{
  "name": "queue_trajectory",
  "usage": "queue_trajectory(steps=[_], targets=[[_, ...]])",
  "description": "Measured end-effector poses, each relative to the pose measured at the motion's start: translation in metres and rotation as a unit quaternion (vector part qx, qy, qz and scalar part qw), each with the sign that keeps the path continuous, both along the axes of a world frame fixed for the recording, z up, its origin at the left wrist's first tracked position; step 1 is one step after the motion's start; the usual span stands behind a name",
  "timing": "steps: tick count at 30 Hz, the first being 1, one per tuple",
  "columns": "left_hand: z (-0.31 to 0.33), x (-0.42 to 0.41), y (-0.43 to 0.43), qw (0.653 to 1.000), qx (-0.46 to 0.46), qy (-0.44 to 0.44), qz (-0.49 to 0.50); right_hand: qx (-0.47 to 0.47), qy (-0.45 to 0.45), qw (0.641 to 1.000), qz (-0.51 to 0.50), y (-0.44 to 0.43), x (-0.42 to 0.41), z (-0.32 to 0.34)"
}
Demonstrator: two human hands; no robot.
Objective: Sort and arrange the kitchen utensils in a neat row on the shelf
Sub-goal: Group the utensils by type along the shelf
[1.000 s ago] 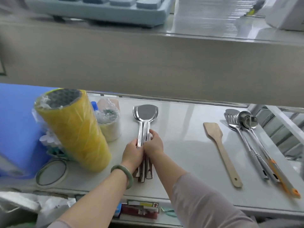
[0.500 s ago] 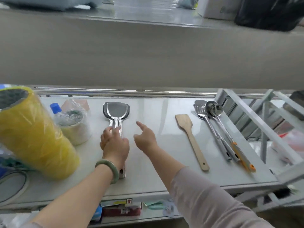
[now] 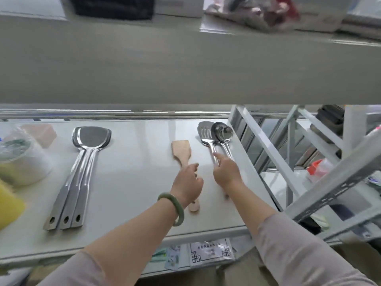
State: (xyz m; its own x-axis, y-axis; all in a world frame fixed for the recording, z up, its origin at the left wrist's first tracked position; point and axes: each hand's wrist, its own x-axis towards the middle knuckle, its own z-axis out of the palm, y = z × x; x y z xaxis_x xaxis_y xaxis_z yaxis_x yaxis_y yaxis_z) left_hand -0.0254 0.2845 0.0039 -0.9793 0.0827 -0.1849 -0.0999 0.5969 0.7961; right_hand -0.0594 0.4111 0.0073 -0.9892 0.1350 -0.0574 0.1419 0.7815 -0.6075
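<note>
Sorting has reached the right-hand cluster on the shelf [image 3: 127,182]: left hand [image 3: 188,183] curls around the wooden spatula [image 3: 181,150], right hand [image 3: 226,172] open-fingered on the slotted turner [image 3: 206,134] and ladle [image 3: 222,132] handles. Separating those likely comes next.

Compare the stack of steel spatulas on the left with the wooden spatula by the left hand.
The steel spatulas are shiny metal, three nested together; the wooden spatula is pale wood and single. The steel spatulas are longer, with wider blades and a hole at each handle end. They lie untouched, while the left hand rests on the wooden spatula's handle. Both lie flat on the white shelf, blades pointing toward the back.
</note>
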Motion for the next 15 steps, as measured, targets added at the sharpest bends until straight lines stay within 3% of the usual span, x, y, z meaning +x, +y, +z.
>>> queue_trajectory(steps=[6, 10, 15], targets=[[-0.018, -0.011, 0.054, 0.997, -0.006, -0.081, 0.004, 0.074, -0.062, 0.994, 0.042, 0.025, 0.001, -0.017], [-0.026, -0.015, 0.066, 0.991, 0.057, -0.104, 0.068, 0.084, -0.065, 0.992, 0.061, 0.031, -0.005, -0.024], [-0.027, -0.017, 0.072, 0.979, 0.121, -0.106, 0.122, -0.08, -0.074, 0.994, 0.005, 0.036, -0.008, -0.027]])
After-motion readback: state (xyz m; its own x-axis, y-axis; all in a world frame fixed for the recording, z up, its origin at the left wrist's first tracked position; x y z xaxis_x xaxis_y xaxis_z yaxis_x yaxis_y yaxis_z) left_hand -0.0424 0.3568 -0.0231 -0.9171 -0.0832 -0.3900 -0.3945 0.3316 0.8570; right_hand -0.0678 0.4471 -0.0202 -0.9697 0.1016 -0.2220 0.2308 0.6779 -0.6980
